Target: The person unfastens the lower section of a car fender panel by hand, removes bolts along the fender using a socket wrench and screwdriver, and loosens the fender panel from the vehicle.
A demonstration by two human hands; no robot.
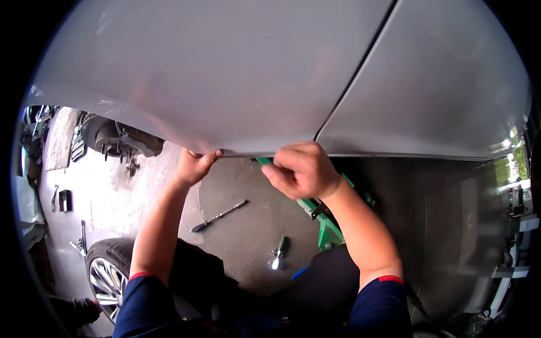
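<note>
A silver-grey car body panel (225, 73) fills the upper view, with a dark seam between it and the neighbouring panel (434, 84). At its lower edge, my left hand (197, 166) has its thumb against the rim and its fingers curled round, partly hidden behind the edge. To the right, just below the seam, my right hand (302, 170) is curled into a loose fist with its back against the lower edge. Anything inside those fingers is hidden. Below the hands, part of a green jack (328, 232) reaches under the car.
On the floor lie a long-shafted tool (218, 216) and a small lit lamp (278, 254). An exposed brake disc and hub (112, 138) show at left, above a removed wheel (107, 279). A small black box (65, 200) and a wrench-like tool (82, 239) lie further left.
</note>
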